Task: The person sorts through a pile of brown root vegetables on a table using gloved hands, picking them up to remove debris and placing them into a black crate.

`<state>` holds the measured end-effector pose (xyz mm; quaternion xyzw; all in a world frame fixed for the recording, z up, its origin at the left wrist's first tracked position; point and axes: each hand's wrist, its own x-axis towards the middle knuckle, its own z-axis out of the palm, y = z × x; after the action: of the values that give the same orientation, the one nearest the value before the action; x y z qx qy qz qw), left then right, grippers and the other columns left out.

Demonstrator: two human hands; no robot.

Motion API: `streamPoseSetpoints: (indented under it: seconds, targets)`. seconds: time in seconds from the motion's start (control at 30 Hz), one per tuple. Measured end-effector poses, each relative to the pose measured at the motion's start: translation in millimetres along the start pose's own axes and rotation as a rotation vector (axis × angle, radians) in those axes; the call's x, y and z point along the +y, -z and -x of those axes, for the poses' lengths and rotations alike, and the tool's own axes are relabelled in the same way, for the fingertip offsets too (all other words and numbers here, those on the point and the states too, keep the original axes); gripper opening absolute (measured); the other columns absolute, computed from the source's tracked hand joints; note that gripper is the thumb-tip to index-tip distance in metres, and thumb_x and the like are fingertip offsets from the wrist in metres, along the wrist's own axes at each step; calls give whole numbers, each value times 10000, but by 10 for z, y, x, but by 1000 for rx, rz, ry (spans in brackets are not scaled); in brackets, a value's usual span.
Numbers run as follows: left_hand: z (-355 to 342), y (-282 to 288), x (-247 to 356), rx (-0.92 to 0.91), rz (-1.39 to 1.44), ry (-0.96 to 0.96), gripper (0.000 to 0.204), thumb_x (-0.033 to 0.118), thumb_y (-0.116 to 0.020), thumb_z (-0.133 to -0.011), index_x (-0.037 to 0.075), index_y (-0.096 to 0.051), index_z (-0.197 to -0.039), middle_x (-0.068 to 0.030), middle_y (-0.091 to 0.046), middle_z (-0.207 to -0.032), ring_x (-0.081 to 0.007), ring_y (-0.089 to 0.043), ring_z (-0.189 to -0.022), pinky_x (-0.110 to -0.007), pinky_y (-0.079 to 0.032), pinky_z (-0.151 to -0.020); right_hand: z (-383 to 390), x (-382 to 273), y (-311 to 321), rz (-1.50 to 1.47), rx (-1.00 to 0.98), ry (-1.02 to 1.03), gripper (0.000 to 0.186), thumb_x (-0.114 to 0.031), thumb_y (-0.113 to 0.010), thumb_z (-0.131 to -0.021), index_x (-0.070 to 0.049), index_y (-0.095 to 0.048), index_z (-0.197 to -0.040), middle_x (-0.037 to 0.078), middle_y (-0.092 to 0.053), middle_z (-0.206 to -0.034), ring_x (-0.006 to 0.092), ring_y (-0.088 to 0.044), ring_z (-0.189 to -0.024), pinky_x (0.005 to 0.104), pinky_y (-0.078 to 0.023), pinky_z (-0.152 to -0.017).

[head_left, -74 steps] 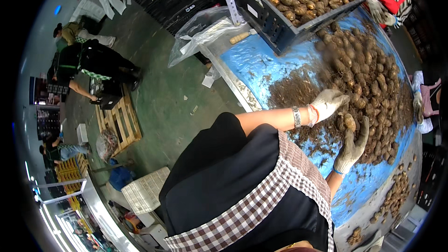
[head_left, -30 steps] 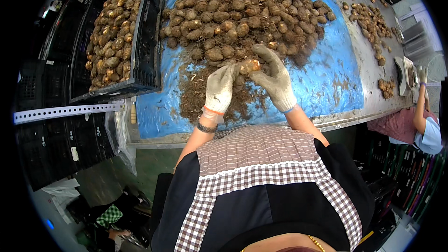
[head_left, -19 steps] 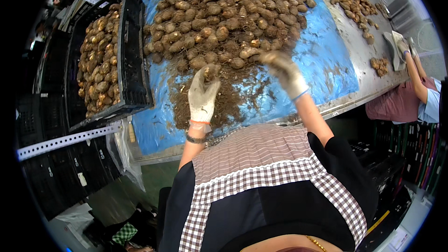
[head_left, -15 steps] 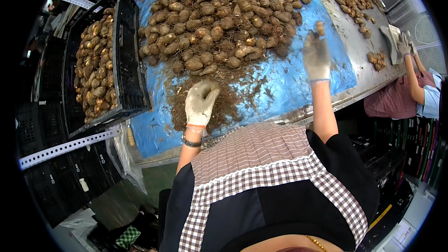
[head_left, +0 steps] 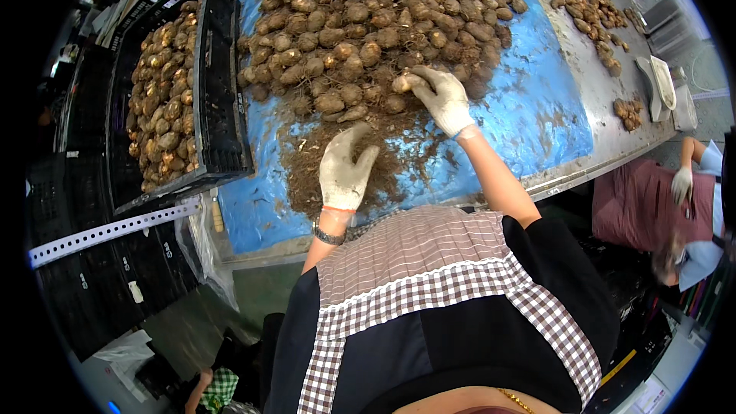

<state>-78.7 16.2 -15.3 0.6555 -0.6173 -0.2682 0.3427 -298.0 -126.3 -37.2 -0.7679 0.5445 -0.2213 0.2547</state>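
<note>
My gloved right hand (head_left: 438, 96) is closed on a pale-tipped root tuber (head_left: 402, 83) at the near edge of the large pile of dirty, hairy tubers (head_left: 360, 31). Below and left of it, my gloved left hand (head_left: 347, 165) is open, thumb and fingers apart with nothing between them, over a patch of brown root debris and soil (head_left: 303, 184). Both hands are above a blue plastic sheet (head_left: 537, 115) laid on a metal table (head_left: 636, 138).
A black crate (head_left: 226, 84) of tubers sits left, behind a perforated metal bar (head_left: 107, 234). Smaller tuber piles (head_left: 590, 15) and a white tray (head_left: 655, 88) lie right. A wooden-handled tool (head_left: 217, 215) is near the crate. A co-worker (head_left: 652, 207) stands far right; another person (head_left: 215, 391) is lower left.
From half a second ago, my right hand has come left and down with a tuber. My left hand's fingers have spread. The co-worker at right has drawn their hands back from the tray.
</note>
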Motion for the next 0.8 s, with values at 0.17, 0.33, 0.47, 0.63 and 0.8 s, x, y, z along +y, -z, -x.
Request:
streamPoseSetpoints:
  seconds: [0.17, 0.33, 0.47, 0.63, 0.8]
  targets:
    - [-140, -132, 148, 101, 604, 98, 560, 112, -717, -920, 23, -510, -1433, -134, -670, -1243, -118, -652, -991, -258, -557, -778, 282, -394, 127, -517, -165, -73, 386, -240, -630, -996, 0, -628, -1299, 132, -712, -1141, 190, -678, -983, 315, -546, -859]
    - [-334, -109, 304, 61, 683, 197, 395, 98, -710, -931, -8, -597, -1293, -94, -694, -1144, -127, -647, -986, -276, -533, -852, 502, -683, 219, -440, -119, 13, 306, -222, -607, -1003, 7, -661, -1199, 170, -697, -941, 169, -657, -835, 340, -536, -746]
    - [-378, -56, 345, -15, 769, 169, 314, 132, -695, -946, -27, -637, -1211, -93, -709, -1095, -135, -655, -949, -284, -531, -820, 553, -755, 109, -828, -141, -237, 312, -271, -558, -1041, -2, -677, -1146, 37, -631, -774, 101, -572, -684, 291, -470, -617]
    - [-341, -69, 391, 59, 453, 89, 266, 179, -690, -941, -15, -667, -1121, -118, -723, -893, -174, -669, -773, -289, -529, -727, 623, -730, -70, -956, -132, -354, 338, -303, -530, -1061, -11, -673, -1151, -17, -598, -740, 67, -523, -616, 256, -423, -556]
    - [-184, -31, 461, 84, 18, 55, 197, 198, -697, -932, 8, -722, -888, -128, -650, -670, -173, -578, -555, -287, -488, -551, 617, -725, -198, -705, 150, 75, 396, -352, -519, -1062, 2, -672, -1154, 7, -575, -707, 86, -511, -610, 280, -421, -547]
